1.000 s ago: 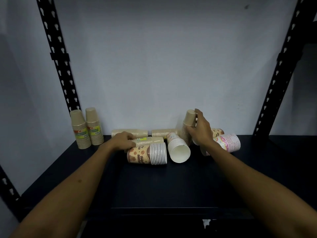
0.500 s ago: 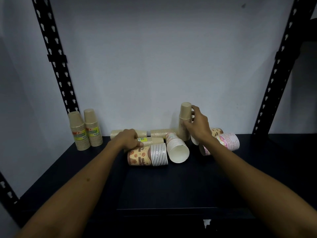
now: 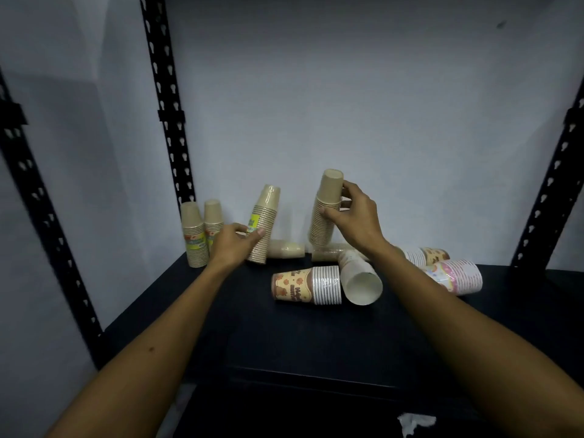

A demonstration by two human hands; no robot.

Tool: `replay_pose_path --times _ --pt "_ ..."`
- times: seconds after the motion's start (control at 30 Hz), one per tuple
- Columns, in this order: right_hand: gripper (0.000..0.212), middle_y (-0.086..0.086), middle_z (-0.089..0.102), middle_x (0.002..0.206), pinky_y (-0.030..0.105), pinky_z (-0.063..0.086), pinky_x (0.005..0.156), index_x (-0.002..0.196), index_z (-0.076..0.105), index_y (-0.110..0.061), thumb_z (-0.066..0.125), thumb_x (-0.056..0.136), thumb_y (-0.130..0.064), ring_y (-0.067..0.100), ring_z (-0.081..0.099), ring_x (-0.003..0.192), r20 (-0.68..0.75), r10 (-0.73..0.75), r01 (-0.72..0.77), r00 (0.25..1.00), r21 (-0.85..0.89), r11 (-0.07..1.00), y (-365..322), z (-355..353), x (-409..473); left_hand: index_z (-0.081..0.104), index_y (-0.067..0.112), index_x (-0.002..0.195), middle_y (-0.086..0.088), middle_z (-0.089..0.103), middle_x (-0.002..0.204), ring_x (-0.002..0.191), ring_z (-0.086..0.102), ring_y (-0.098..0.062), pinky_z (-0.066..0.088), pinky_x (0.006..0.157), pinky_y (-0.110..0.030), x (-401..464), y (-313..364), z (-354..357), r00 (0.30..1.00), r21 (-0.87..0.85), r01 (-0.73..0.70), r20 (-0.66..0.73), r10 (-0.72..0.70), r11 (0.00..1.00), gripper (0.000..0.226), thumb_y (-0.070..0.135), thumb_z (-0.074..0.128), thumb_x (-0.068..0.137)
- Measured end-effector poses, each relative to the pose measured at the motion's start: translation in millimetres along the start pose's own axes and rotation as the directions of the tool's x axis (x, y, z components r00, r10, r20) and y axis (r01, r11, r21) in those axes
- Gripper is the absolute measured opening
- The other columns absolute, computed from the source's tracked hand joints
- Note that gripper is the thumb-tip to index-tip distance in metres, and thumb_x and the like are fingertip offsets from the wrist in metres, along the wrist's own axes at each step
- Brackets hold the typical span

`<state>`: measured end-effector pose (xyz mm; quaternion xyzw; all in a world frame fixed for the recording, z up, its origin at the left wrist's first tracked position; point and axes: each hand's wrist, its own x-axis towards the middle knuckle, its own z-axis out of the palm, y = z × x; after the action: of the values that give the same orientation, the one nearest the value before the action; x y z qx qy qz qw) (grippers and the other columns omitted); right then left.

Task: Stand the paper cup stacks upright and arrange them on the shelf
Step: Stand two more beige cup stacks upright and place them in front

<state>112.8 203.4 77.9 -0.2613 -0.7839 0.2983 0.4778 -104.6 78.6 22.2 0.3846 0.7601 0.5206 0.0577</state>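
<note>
Two kraft stacks gripped: left hand (image 3: pixel 232 248) hides labelled stack (image 3: pixel 264 229) base, right hand (image 3: pixel 355 216) plain stack (image 3: pixel 325 213).

Upright stacks (image 3: pixel 202 235) left of toppled stacks (image 3: pixel 328 279)

Tan paper cups, a few printed stacks, black shelving.

The black metal shelf board (image 3: pixel 303 339) and black perforated steel uprights (image 3: pixel 164 99) stand before a pale grey-white wall (image 3: pixel 347 90). Two plain tan upright cup stacks (image 3: pixel 202 235) carry yellow-and-orange printed labels; the tilted tan paper cup stack with a yellow label (image 3: pixel 264 226) and the plain kraft-brown paper cup stack (image 3: pixel 325 207) match them in tone. The lying cream cup stack with orange-brown cartoon print (image 3: pixel 303 284) shows white, finely lined rims; the lying white-interior cup stack (image 3: pixel 360 279) is off-white; the lying pink-and-white patterned cup stack (image 3: pixel 455 276) has pastel spots.
</note>
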Motion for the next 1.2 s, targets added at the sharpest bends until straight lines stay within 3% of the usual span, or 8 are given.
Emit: replay_pose_path --times 0.2,0.33,0.43,0.53,0.63,0.9,1.03,1.2 --pt "0.064 0.002 0.061 0.127 0.019 0.047 0.077 0.135 0.051 -0.013 0.079 0.077 -0.017 0.014 0.062 0.097 0.112 -0.023 0.008 0.993 0.132 0.991 -29 55 -16 0.049 0.014 0.138 0.001 0.06 0.116 0.106 0.059 -0.016 0.049 0.086 -0.03 -40 -22 -31 0.998 -0.089 -0.048 -0.054 0.043 0.995 0.057 0.024 0.071 0.087" --pt "0.063 0.003 0.062 0.126 0.021 0.048 0.077 0.133 0.052 -0.013 0.079 0.077 -0.017 0.015 0.063 0.096 0.197 -0.044 0.011 0.979 0.166 0.986 -40 92 -40 0.052 0.016 0.135 -0.004 0.063 0.124 0.11 0.061 -0.018 0.05 0.098 -0.041 -62 -44 -52 0.996 -0.051 0.023 -0.08 -0.027 0.998 0.056 0.019 0.074 0.084" --pt "0.063 -0.001 0.061 0.123 0.02 0.05 0.075 0.133 0.052 -0.013 0.079 0.077 -0.017 0.014 0.063 0.094 0.258 -0.05 0.003 0.965 0.179 0.984 -42 111 -61 0.052 0.015 0.13 -0.005 0.064 0.12 0.106 0.062 -0.018 0.052 0.093 -0.038 -81 -59 -61 0.987 -0.064 0.09 -0.124 -0.098 0.994 0.054 0.02 0.076 0.082" --pt "0.063 0.004 0.063 0.124 0.03 0.054 0.083 0.133 0.052 -0.012 0.08 0.077 -0.017 0.016 0.063 0.096 0.309 -0.053 0.004 0.95 0.158 0.987 -38 124 -80 0.051 0.015 0.126 -0.003 0.064 0.115 0.1 0.061 -0.015 0.05 0.086 -0.03 -99 -69 -62 0.97 -0.099 0.114 -0.202 -0.132 0.989 0.053 0.024 0.077 0.081" --pt "0.06 0.006 0.062 0.127 0.025 0.047 0.083 0.133 0.052 -0.01 0.078 0.08 -0.018 0.01 0.057 0.101 0.32 -0.075 0.024 0.944 0.16 0.987 -32 130 -93 0.048 0.015 0.127 0.0 0.061 0.113 0.098 0.058 -0.013 0.048 0.085 -0.028 -109 -71 -59 0.963 -0.122 0.118 -0.229 -0.143 0.986 0.053 0.024 0.076 0.083" --pt "0.067 -0.001 0.059 0.127 0.03 0.048 0.093 0.14 0.04 -0.019 0.073 0.082 -0.011 0.007 0.054 0.108 0.397 -0.083 -0.008 0.914 0.221 0.975 -22 138 -112 0.038 0.017 0.137 -0.008 0.062 0.125 0.103 0.058 -0.013 0.05 0.091 -0.032 -121 -70 -42 0.963 -0.144 0.102 -0.233 -0.134 0.984 0.067 0.025 0.076 0.082" --pt "0.076 -0.012 0.053 0.121 0.023 0.045 0.092 0.144 0.032 -0.022 0.07 0.081 -0.006 0.004 0.052 0.11 0.487 -0.066 -0.058 0.871 0.235 0.97 -10 143 -121 0.031 0.014 0.145 -0.006 0.058 0.13 0.108 0.057 -0.014 0.046 0.092 -0.028 -124 -70 -42 0.979 -0.132 0.106 -0.158 -0.127 0.985 0.078 0.02 0.076 0.082" --pt "0.076 0.001 0.055 0.136 0.036 0.044 0.106 0.145 0.034 -0.016 0.07 0.08 -0.003 0.012 0.052 0.123 0.551 -0.01 -0.147 0.835 0.24 0.96 10 150 -128 0.008 0.017 0.156 -0.01 0.043 0.148 0.134 0.045 -0.023 0.04 0.107 -0.035 -128 -74 -49 0.989 -0.103 0.123 -0.066 -0.131 0.987 0.095 0.007 0.07 0.084"
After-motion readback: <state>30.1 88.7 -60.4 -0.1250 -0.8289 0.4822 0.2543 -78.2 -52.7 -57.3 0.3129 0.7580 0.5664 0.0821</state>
